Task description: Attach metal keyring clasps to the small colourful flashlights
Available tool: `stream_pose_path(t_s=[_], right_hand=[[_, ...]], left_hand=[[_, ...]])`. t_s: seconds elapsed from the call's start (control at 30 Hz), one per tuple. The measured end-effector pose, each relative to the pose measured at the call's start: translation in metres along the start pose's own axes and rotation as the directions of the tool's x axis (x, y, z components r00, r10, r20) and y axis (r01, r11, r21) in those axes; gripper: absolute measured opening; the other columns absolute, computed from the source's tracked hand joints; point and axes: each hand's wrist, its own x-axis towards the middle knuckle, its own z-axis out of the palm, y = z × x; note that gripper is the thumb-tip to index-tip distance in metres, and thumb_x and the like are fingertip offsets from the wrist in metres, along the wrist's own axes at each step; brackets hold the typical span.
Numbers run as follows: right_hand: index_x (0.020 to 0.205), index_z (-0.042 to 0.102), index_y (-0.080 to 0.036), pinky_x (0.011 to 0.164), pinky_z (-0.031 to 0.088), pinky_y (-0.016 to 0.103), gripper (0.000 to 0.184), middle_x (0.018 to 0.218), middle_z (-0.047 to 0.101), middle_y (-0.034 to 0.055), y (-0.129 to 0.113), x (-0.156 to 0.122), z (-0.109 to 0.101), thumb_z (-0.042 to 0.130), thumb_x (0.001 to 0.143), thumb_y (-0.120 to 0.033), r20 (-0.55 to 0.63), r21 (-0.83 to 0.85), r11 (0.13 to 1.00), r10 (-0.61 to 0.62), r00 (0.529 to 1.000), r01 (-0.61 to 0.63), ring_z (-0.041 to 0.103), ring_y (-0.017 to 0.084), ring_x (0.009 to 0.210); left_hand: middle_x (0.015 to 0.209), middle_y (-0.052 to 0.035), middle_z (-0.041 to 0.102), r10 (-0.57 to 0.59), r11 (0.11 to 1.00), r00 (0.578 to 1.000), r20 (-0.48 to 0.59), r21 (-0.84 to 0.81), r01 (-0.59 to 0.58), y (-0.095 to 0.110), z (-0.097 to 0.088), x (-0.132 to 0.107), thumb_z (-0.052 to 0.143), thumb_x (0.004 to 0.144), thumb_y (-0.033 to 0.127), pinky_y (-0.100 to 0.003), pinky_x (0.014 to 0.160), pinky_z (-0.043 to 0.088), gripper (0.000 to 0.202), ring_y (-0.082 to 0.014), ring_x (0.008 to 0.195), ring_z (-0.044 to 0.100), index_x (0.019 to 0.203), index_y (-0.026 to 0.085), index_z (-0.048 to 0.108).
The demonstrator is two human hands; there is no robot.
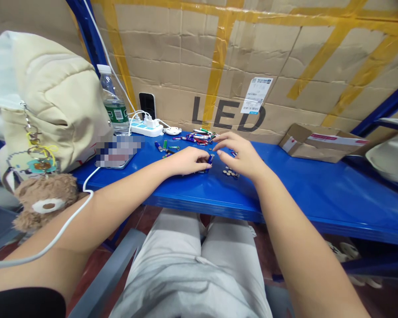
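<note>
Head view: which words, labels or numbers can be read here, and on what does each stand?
"LED": on the cardboard wall.
The white shipping label on it: too small to read.
The water bottle label: too small.
The strip on the small carton: too small.
The phone screen: blurred.
The blue piece in the left hand: no print visible.

"LED" in big black letters on cardboard wall (285, 53).

On the blue metal shelf (318, 194): cream padded bag (49, 101) at frame left, small metal keychain torches (200, 136) centre, flat cardboard box (318, 143) right.
</note>
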Motion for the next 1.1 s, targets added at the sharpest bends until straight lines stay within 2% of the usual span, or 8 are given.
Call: stream_pose_path(t_s=[0.1, 0.17, 0.27, 0.47, 0.57, 0.73, 0.9, 1.1], right_hand=[[0.08, 0.068, -0.024, 0.101, 0.041, 0.045, 0.011, 0.114, 0.063, 0.0055, 0.008, -0.004, -0.009, 0.058, 0.078, -0.025, -0.046, 0.045, 0.991, 0.129, 0.991, -0.127, 0.056, 0.024, 0.112], [0.075, 0.069, -0.023, 0.102, 0.04, 0.045, 0.006, 0.118, 0.062, 0.0055, 0.016, -0.007, -0.015, 0.064, 0.073, -0.027, 0.099, 0.018, 0.978, 0.207, 0.973, -0.21, 0.055, 0.026, 0.115], [0.071, 0.071, -0.024, 0.1, 0.043, 0.042, 0.007, 0.112, 0.065, 0.0056, 0.028, -0.012, -0.015, 0.073, 0.065, -0.027, 0.333, -0.083, 0.954, 0.299, 0.894, -0.288, 0.054, 0.027, 0.117], [0.065, 0.071, -0.026, 0.093, 0.049, 0.034, 0.004, 0.097, 0.07, 0.0035, 0.033, -0.014, -0.007, 0.071, 0.064, -0.021, 0.431, -0.158, 0.947, 0.321, 0.843, -0.279, 0.057, 0.026, 0.113], [0.068, 0.071, -0.023, 0.097, 0.047, 0.037, 0.002, 0.108, 0.067, 0.005, 0.024, -0.01, -0.008, 0.069, 0.068, -0.023, 0.367, -0.119, 0.953, 0.304, 0.879, -0.28, 0.057, 0.026, 0.115], [0.081, 0.069, -0.022, 0.107, 0.036, 0.043, 0.011, 0.124, 0.059, 0.0069, 0.009, -0.002, -0.002, 0.065, 0.077, -0.031, 0.067, 0.029, 0.99, 0.137, 0.988, -0.139, 0.051, 0.024, 0.122], [0.083, 0.068, -0.022, 0.105, 0.038, 0.046, 0.01, 0.119, 0.062, 0.0081, 0.008, 0.001, 0.007, 0.066, 0.077, -0.031, 0.064, 0.06, 0.995, 0.074, 0.995, -0.078, 0.052, 0.025, 0.12], [0.093, 0.066, -0.024, 0.102, 0.041, 0.046, 0.015, 0.116, 0.062, 0.0079, 0.005, -0.001, 0.001, 0.063, 0.079, -0.029, -0.024, 0.085, 0.994, 0.068, 0.997, -0.066, 0.054, 0.025, 0.116]], left_hand=[[0.072, -0.0002, 0.064, -0.013, 1.0, 1.0, -0.003, -0.004, 0.013, 0.0, 0.0, 0.0, 0.055, 0.084, 0.038, -0.023, 0.062, 0.039, 0.025, -0.0108, 0.061, 0.052, 0.073, 0.015, 0.056], [0.072, -0.0001, 0.064, -0.015, 1.0, 1.0, -0.006, -0.014, 0.014, -0.001, 0.0, 0.0, 0.055, 0.084, 0.038, -0.023, 0.061, 0.038, 0.025, -0.0105, 0.06, 0.052, 0.073, 0.016, 0.056], [0.07, -0.0002, 0.063, -0.003, 1.0, 1.0, -0.018, -0.016, 0.003, -0.004, 0.001, 0.0, 0.055, 0.083, 0.04, -0.023, 0.058, 0.037, 0.027, -0.0104, 0.059, 0.051, 0.073, 0.016, 0.057], [0.067, 0.0005, 0.061, 0.005, 1.0, 1.0, -0.026, -0.002, -0.005, -0.004, 0.0, -0.001, 0.055, 0.083, 0.04, -0.022, 0.056, 0.035, 0.027, -0.0102, 0.058, 0.049, 0.071, 0.016, 0.055], [0.066, 0.0011, 0.06, 0.0, 1.0, 1.0, -0.026, 0.0, 0.0, -0.003, 0.0, -0.001, 0.055, 0.083, 0.039, -0.023, 0.058, 0.035, 0.026, -0.0103, 0.058, 0.049, 0.071, 0.016, 0.055], [0.071, -0.0005, 0.063, 0.013, 1.0, 1.0, -0.023, 0.019, -0.012, -0.002, 0.0, -0.001, 0.055, 0.084, 0.037, -0.024, 0.063, 0.038, 0.024, -0.0117, 0.062, 0.052, 0.074, 0.015, 0.058], [0.076, -0.0019, 0.065, 0.016, 0.998, 1.0, -0.019, 0.055, -0.015, -0.003, 0.001, 0.0, 0.055, 0.084, 0.035, -0.024, 0.063, 0.039, 0.022, -0.0124, 0.065, 0.054, 0.08, 0.015, 0.062], [0.069, 0.0001, 0.062, 0.016, 1.0, 0.999, -0.027, 0.02, -0.015, -0.003, 0.0, 0.0, 0.056, 0.083, 0.037, -0.024, 0.061, 0.038, 0.025, -0.0111, 0.061, 0.051, 0.07, 0.016, 0.057]])
